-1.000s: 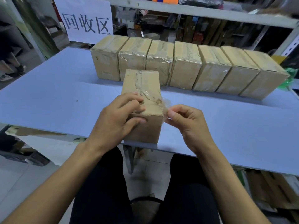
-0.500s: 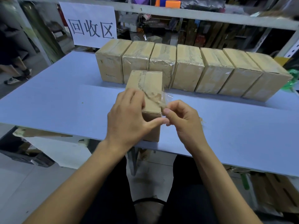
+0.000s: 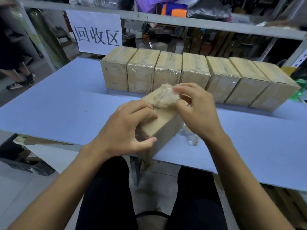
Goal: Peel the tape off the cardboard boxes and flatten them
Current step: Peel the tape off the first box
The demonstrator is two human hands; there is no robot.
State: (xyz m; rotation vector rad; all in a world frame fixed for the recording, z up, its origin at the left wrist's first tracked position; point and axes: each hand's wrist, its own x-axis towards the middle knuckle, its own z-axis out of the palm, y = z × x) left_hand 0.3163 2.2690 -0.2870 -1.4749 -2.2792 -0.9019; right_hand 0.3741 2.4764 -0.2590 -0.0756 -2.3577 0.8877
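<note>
Box: a brown cardboard box (image 3: 163, 123) sits in the middle of the frame, at the near edge of the bench (image 3: 49, 110). It is turned at a slant, and one corner sticks out past the edge.
Tape: a crumpled wad of clear tape (image 3: 164, 97) is lifted off the top of the box, at its far end.
Right hand: the right hand (image 3: 197, 113) pinches the tape wad with curled fingers, just above the box.
Left hand: the left hand (image 3: 127, 128) grips the near end of the box, fingers on top and thumb on the side.
Tape scrap: a small bit of clear tape (image 3: 191, 137) lies on the bench under the right wrist.
Row of boxes: seven taped boxes (image 3: 196, 75) stand side by side across the upper middle of the frame, touching each other.
Sign: a white paper sign (image 3: 97, 31) with three black characters hangs in the upper left.
Shelf: a gray shelf (image 3: 216, 24) with dark clutter runs along the top.
</note>
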